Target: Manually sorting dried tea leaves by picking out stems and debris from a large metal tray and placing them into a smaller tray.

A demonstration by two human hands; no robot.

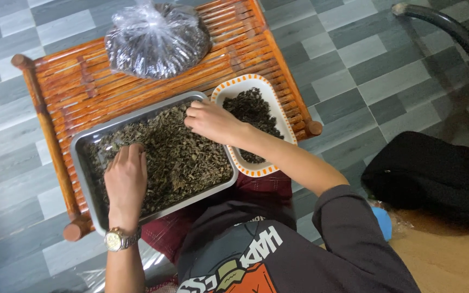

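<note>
While both hands work in the metal tray (85, 146) of dried leaves (177, 157) at the worktop's (66, 92) near edge, the left hand (126, 176) lies palm-down, fingers loosely spread, on its near-left part. The right hand (210, 120) pinches leaves at the tray's far right corner, beside the orange-rimmed dish (270, 89). A plastic bag (156, 38) sits at the far edge.

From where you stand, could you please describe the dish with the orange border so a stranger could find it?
Start at the low bamboo table on the grey tiled floor. Beside the metal tray of dried leaves sits the white dish, under the right hand. Only it has an orange-striped rim.
</note>
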